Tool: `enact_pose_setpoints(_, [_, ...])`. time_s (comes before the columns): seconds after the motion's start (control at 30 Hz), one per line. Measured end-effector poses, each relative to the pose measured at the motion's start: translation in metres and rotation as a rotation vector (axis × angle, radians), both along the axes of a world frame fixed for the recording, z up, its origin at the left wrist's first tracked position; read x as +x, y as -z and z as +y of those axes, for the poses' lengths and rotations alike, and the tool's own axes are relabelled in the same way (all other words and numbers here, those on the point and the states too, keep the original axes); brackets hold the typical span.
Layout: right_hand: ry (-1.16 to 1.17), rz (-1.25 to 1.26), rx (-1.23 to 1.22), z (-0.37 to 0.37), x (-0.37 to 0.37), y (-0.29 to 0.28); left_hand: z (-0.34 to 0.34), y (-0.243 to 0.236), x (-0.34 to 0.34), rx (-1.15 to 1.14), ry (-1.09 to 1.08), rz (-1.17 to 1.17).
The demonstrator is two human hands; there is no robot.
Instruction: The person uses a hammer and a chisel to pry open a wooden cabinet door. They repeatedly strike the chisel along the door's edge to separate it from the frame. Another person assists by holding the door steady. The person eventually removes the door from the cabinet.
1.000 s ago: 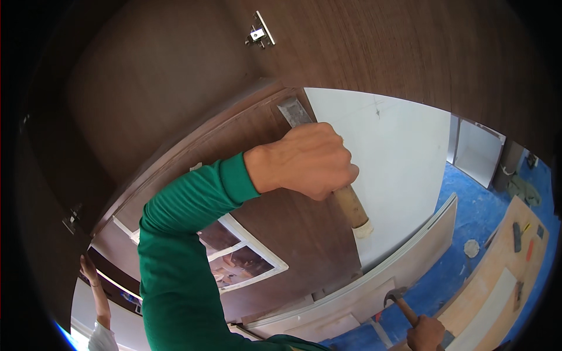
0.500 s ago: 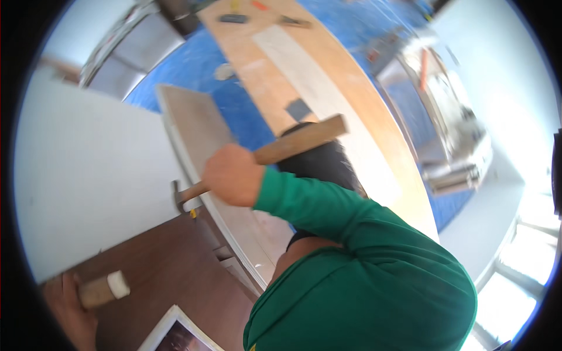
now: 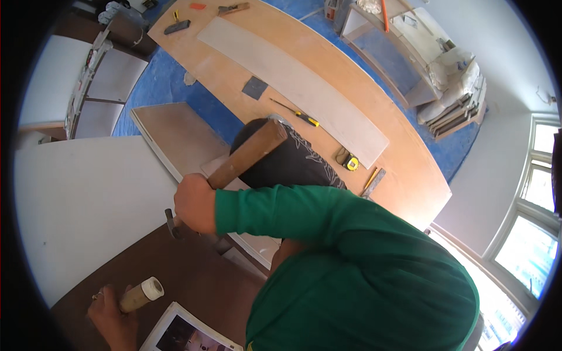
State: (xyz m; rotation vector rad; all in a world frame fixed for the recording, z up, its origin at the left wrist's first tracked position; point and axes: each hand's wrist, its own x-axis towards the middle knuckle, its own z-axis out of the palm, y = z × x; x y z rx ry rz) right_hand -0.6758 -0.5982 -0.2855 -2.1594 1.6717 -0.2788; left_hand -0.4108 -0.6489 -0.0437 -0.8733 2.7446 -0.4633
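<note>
My right hand [image 3: 193, 202] grips a hammer by its wooden handle [image 3: 246, 155]; the handle's end points up and away over my dark trousers, and the metal head [image 3: 172, 225] shows below my fist. Down at the lower left, my left hand [image 3: 111, 316] is closed on a chisel's wooden handle [image 3: 136, 297] with a pale, worn end; the blade cannot be made out. That hand is over a dark brown panel [image 3: 193, 257], beside framed or bordered printed photos [image 3: 199, 339].
A long plywood board [image 3: 404, 181] holds tools, a tape measure [image 3: 348, 159] and a pale strip [image 3: 298, 88]. Leaning boards [image 3: 158, 123], a white panel [image 3: 93, 193], cabinet carcasses [image 3: 111, 82], stacked materials [image 3: 456, 99] on blue floor covering [image 3: 134, 111], and windows [image 3: 524, 251] surround me.
The view has swung from the dark cabinet down toward the floor. My right hand has risen across my body with the hammer; my left hand with the chisel now appears at the lower left.
</note>
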Motion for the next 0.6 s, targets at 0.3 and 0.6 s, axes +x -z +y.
enact_pose_setpoints(0.3, [-0.068,0.097,0.102,-0.005,0.013,0.0,0.05,0.0,0.025,0.041,-0.126,0.026])
enact_pose_setpoints(0.6, [0.011,-0.106,-0.364,0.023,0.038,0.04,0.09,0.018,0.005,0.048,-0.093,0.078])
